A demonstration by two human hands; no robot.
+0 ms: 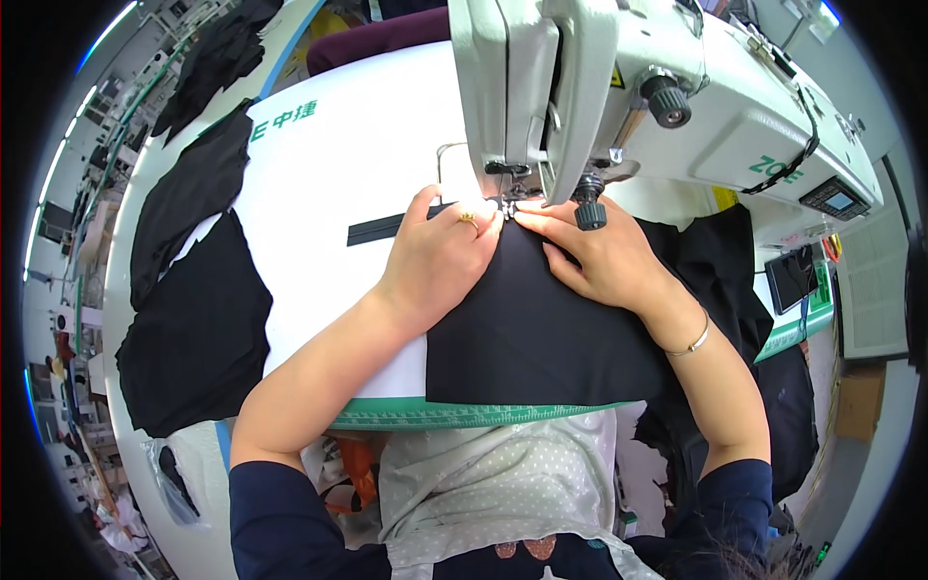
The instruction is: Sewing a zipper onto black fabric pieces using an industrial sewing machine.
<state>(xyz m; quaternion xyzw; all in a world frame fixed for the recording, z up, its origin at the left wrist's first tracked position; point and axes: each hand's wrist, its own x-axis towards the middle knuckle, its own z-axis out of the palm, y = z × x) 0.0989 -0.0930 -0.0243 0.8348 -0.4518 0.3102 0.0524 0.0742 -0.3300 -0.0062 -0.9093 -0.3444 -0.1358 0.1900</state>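
A black fabric panel [541, 329] lies on the white sewing machine bed, reaching from the presser foot [509, 208] down to the front edge. A narrow black strip with a lengthwise line, like a zipper tape [372, 230], sticks out to the left. My left hand [435, 256], with a ring on one finger, has its fingers pinched together on this strip, close left of the foot. Flat on the panel at the right, my right hand [604, 256] has its fingers stretched toward the foot and its thumb apart. The cloth directly under the foot is mostly hidden by fingertips.
The white sewing machine [720, 126] stands over the bed, its knobs [590, 203] just above my right hand. Several black fabric pieces [198, 324] lie along the left. A green ruler edge [483, 416] borders the front. More black cloth [715, 261] bunches at the right.
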